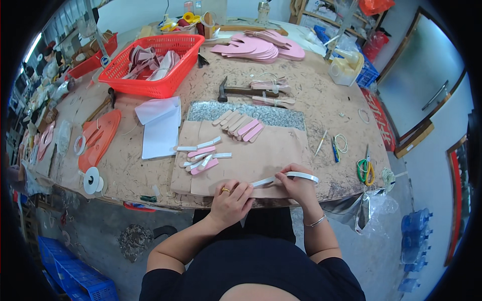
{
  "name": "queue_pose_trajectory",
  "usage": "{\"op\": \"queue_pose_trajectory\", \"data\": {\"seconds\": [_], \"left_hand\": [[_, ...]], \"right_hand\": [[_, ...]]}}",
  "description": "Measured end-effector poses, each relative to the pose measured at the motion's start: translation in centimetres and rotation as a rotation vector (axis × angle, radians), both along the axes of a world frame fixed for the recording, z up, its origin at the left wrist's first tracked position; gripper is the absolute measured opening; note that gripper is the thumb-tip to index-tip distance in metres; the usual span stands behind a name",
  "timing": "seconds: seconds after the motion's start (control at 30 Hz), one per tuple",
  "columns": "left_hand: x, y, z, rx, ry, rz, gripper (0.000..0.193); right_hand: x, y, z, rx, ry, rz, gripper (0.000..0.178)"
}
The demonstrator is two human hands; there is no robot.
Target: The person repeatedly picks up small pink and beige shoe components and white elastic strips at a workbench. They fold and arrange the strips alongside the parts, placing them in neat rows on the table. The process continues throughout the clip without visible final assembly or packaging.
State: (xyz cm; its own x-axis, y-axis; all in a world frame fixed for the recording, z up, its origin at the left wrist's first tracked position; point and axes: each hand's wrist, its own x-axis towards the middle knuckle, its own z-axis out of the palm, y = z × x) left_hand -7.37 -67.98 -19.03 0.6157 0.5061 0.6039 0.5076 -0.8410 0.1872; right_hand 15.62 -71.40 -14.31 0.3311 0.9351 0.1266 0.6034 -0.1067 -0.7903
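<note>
Your long, narrow, flat strip (pixel 303 175) is glossy white, and the small, round-ended tabs (pixel 249 128) are pink or beige, some banded white. Your broad, flat sheet (pixel 273 153) is tan, the rectangular slab (pixel 287 117) speckled grey and white, the latticed plastic basket (pixel 163 90) bright red, your cloth top (pixel 256 266) dark navy.

Workshop: scuffed worktable (pixel 155 178), hammer (pixel 246 92), scissors (pixel 366 170), stacked pink cut pieces (pixel 256 47), red basket (pixel 155 60) of strips.
</note>
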Motion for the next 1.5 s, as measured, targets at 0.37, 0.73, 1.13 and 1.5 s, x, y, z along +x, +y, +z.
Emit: {"op": "queue_pose_trajectory", "data": {"seconds": [0.37, 0.73, 1.13, 1.5], "left_hand": [[0.0, -0.1, 0.4, -0.032, -0.015, -0.011, 0.040], [3.3, 2.3, 1.9, -0.676, -0.257, -0.200, 0.016], [-2.5, 7.0, 4.3, -0.367, -0.365, 0.221, 0.016], [10.7, -7.8, 13.3, -0.778, -0.323, -1.371, 0.025]], "right_hand": [[-0.4, 0.3, -2.2, 0.136, -0.355, 0.029, 0.015], [-3.1, -1.5, 0.3, 0.255, 0.076, 0.095, 0.013], [-6.1, -4.5, 0.5, 0.727, -0.366, 0.482, 0.021], [17.0, 7.1, -1.2, 0.486, -0.442, -0.008, 0.005]]}}
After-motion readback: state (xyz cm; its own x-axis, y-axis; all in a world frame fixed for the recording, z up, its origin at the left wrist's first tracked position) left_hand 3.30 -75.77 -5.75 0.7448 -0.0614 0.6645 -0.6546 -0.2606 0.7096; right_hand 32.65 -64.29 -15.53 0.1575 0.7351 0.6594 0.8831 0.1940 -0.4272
